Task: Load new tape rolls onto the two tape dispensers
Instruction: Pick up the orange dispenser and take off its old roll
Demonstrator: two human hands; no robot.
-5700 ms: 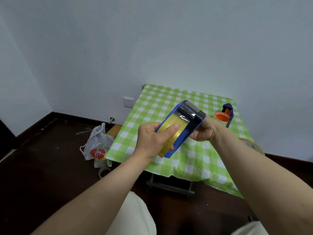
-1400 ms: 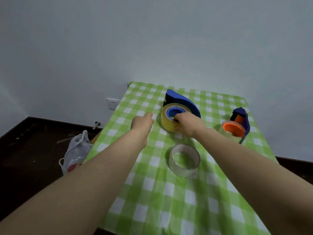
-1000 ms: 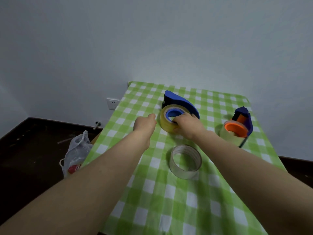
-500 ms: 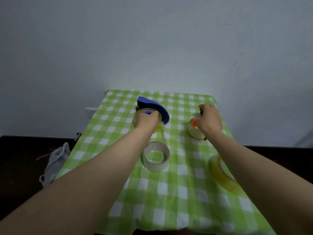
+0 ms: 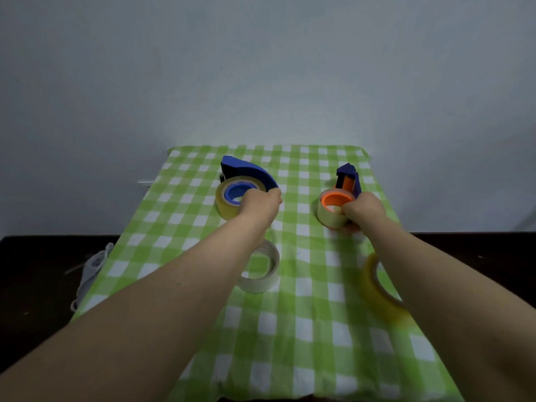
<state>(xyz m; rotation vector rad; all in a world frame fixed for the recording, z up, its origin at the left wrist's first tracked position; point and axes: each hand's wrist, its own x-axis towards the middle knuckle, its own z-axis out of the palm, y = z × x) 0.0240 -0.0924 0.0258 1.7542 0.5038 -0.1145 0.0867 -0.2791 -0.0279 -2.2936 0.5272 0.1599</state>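
Observation:
Two tape dispensers lie flat on the green checked tablecloth [image 5: 290, 329]. The large blue dispenser [image 5: 246, 171] at the far left carries a yellowish tape roll [image 5: 224, 203] on its blue hub. My left hand [image 5: 259, 203] grips its near right end. The smaller blue dispenser [image 5: 348, 177] at the far right has an orange hub and a pale tape roll [image 5: 327, 217]. My right hand [image 5: 361, 210] is closed on that roll's near side.
A worn whitish tape ring [image 5: 261, 272] lies mid-table, partly under my left forearm. A yellow tape ring [image 5: 377, 288] lies by the right edge, partly under my right forearm. A plastic bag [image 5: 92, 265] sits on the dark floor at the left. A wall stands behind the table.
The blue dispenser went from both hands down onto the table. My right hand left it and took the orange-hub dispenser; my left hand took hold of the blue one. The view has centred.

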